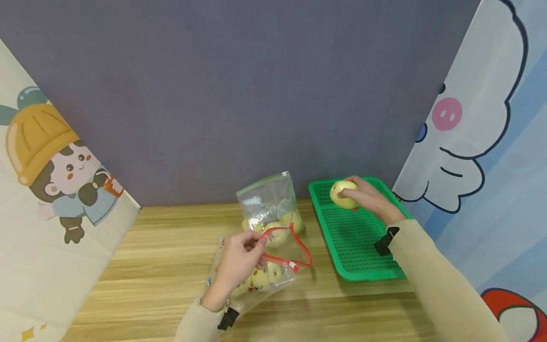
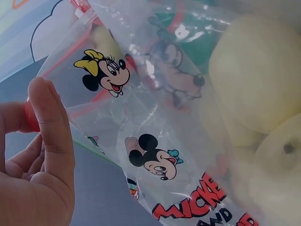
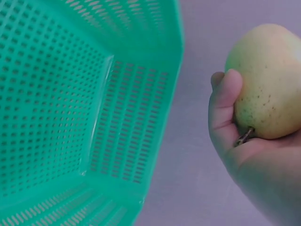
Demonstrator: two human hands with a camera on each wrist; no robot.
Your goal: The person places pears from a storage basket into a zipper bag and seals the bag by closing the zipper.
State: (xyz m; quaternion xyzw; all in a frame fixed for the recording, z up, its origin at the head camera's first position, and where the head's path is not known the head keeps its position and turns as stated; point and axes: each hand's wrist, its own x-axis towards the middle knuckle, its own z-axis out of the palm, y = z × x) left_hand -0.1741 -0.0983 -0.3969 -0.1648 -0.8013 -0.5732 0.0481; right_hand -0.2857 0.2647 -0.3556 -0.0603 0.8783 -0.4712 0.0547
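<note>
My left hand (image 1: 239, 259) pinches the red zip edge (image 1: 304, 248) of a clear zip bag (image 2: 183, 136) between thumb and fingers. That bag is printed with cartoon mice, its mouth is spread wide, and several pale yellow pears (image 2: 261, 70) lie inside. My right hand (image 1: 371, 198) grips one pear (image 1: 342, 194) over the far part of a green plastic basket (image 1: 331, 247). In the right wrist view the thumb and fingers wrap round this pear, with its short stem showing near the palm.
Behind the red-zip bag stands a second clear bag (image 1: 265, 202) with a green zip, also holding several pears. Both bags and the basket are on a wooden table (image 1: 162, 256). A grey panel (image 1: 231, 95) rises at the back, with cartoon-printed cloths at both sides.
</note>
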